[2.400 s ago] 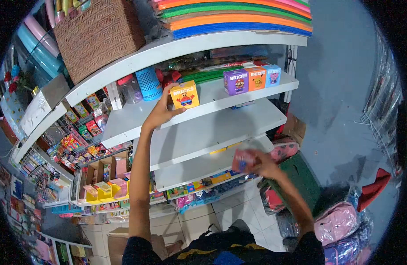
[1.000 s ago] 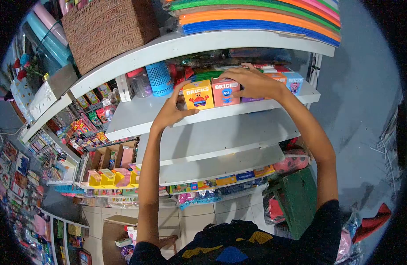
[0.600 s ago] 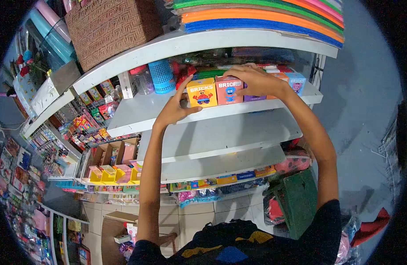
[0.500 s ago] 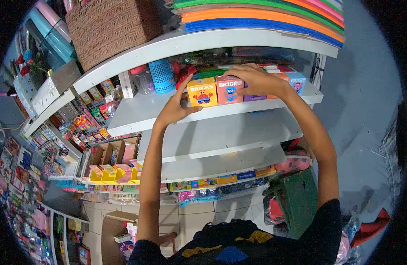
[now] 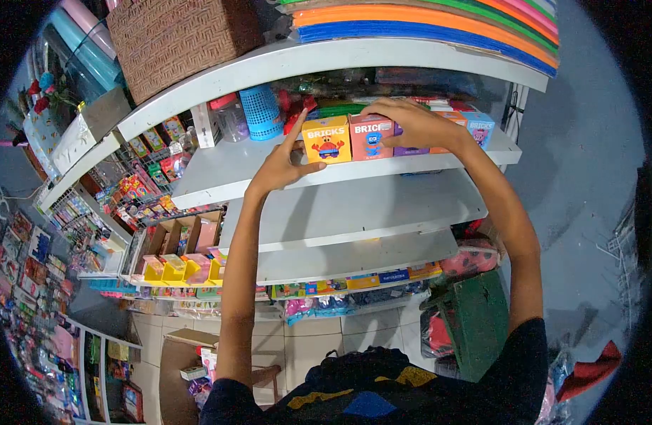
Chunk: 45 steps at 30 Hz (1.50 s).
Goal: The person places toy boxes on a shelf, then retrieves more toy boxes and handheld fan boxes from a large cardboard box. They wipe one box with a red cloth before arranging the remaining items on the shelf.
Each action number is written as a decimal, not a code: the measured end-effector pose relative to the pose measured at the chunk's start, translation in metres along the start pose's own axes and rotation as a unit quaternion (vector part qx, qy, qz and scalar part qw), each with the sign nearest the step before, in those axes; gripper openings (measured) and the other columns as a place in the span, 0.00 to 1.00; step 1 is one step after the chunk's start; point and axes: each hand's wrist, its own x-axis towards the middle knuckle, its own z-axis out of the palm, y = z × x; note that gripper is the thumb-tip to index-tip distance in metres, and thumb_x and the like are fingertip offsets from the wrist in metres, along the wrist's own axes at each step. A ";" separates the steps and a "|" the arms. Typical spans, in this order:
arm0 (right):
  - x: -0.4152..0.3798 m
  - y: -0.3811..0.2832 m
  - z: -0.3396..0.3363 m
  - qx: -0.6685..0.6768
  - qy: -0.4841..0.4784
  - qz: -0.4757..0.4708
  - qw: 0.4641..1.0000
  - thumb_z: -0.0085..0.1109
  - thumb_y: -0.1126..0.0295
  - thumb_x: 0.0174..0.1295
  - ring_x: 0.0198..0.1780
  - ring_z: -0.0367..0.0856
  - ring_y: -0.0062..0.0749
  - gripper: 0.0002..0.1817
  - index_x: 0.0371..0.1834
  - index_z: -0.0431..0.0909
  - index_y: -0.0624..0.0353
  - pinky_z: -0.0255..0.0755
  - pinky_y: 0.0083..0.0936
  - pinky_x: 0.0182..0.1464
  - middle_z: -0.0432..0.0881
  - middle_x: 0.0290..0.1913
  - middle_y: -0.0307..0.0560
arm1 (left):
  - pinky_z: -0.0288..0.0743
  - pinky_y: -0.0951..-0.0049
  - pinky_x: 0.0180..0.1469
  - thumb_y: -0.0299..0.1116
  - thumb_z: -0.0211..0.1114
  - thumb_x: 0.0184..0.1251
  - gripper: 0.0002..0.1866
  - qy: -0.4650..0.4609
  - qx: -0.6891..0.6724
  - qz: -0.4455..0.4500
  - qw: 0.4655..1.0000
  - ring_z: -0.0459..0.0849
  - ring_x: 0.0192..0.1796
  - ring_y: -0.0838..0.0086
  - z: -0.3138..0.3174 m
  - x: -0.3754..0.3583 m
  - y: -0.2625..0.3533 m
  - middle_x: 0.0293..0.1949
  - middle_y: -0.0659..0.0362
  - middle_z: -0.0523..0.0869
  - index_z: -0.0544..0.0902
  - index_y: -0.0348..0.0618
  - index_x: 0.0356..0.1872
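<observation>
A yellow BRICKS box with a crab picture stands on the white shelf, touching a pink BRICKS box on its right. My left hand is at the yellow box's left side, thumb and fingers spread apart. Over the top and right part of the pink box lies my right hand, its fingers bent and partly hidden. Right of it, a purple box, an orange box and a light blue box continue the row.
A blue perforated basket and a clear jar stand left on the same shelf. Above are a woven box and stacked coloured sheets. Lower shelves hold yellow bins. A green box stands lower right.
The view has shifted slightly, so the shelves appear a little higher. Both hands keep nearly the same places at the yellow and pink boxes.
</observation>
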 end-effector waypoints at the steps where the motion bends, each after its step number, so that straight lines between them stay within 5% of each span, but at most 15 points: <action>1: 0.000 0.000 0.001 0.000 0.001 0.002 1.000 0.66 0.66 0.48 0.63 0.69 0.49 0.33 0.60 0.69 0.57 0.61 0.42 0.65 0.72 0.59 0.53 | 0.67 0.69 0.58 0.38 0.77 0.51 0.58 0.004 0.011 0.012 1.000 0.80 0.49 0.65 0.000 0.000 -0.001 0.49 0.47 0.84 0.41 0.59 0.77; 13: -0.002 0.000 0.002 -0.012 0.005 0.012 1.000 0.66 0.65 0.48 0.63 0.69 0.45 0.33 0.60 0.69 0.55 0.60 0.42 0.64 0.72 0.57 0.49 | 0.64 0.66 0.64 0.38 0.76 0.53 0.56 -0.027 -0.001 -0.018 0.999 0.76 0.59 0.62 -0.002 -0.003 0.004 0.57 0.49 0.79 0.44 0.49 0.76; 22: -0.001 0.002 0.003 -0.003 -0.001 0.018 1.000 0.66 0.66 0.49 0.64 0.68 0.43 0.33 0.62 0.68 0.53 0.59 0.41 0.67 0.71 0.60 0.46 | 0.68 0.69 0.61 0.39 0.76 0.53 0.39 -0.035 -0.015 -0.033 0.999 0.76 0.57 0.67 -0.003 -0.003 0.005 0.56 0.51 0.79 0.68 0.36 0.64; 28: -0.001 0.003 0.003 0.008 -0.003 0.021 1.000 0.67 0.64 0.49 0.66 0.66 0.44 0.36 0.64 0.66 0.53 0.59 0.40 0.68 0.69 0.63 0.48 | 0.68 0.69 0.61 0.40 0.77 0.51 0.41 -0.030 0.000 -0.032 0.999 0.76 0.57 0.68 -0.002 -0.003 0.006 0.55 0.52 0.80 0.68 0.37 0.65; 34: -0.007 0.006 -0.001 0.017 0.076 0.002 0.997 0.64 0.55 0.56 0.68 0.64 0.46 0.36 0.67 0.63 0.52 0.57 0.39 0.70 0.66 0.67 0.50 | 0.68 0.67 0.60 0.44 0.82 0.42 0.56 -0.028 -0.011 -0.053 0.998 0.77 0.56 0.65 -0.002 -0.002 -0.005 0.56 0.48 0.79 0.57 0.39 0.72; 40: -0.037 0.011 -0.032 0.047 0.184 0.043 0.981 0.61 0.52 0.61 0.63 0.70 0.44 0.28 0.62 0.70 0.52 0.62 0.36 0.66 0.72 0.60 0.52 | 0.69 0.65 0.60 0.48 0.83 0.37 0.67 0.054 0.041 0.029 0.997 0.78 0.54 0.59 0.002 -0.003 0.001 0.54 0.47 0.79 0.45 0.42 0.75; 41: -0.043 0.008 -0.036 0.027 0.219 0.048 0.974 0.60 0.55 0.62 0.62 0.71 0.42 0.24 0.57 0.74 0.54 0.64 0.34 0.64 0.74 0.59 0.51 | 0.66 0.63 0.62 0.48 0.83 0.36 0.67 0.049 0.023 -0.013 0.998 0.76 0.58 0.59 0.000 -0.006 0.010 0.58 0.45 0.76 0.45 0.41 0.75; 45: -0.079 -0.003 -0.039 -0.011 0.307 0.010 0.951 0.60 0.61 0.64 0.57 0.75 0.39 0.14 0.48 0.80 0.56 0.66 0.32 0.61 0.79 0.50 0.48 | 0.65 0.61 0.61 0.45 0.80 0.40 0.54 0.243 0.142 0.140 0.949 0.74 0.57 0.59 0.002 -0.023 0.000 0.57 0.46 0.74 0.58 0.38 0.69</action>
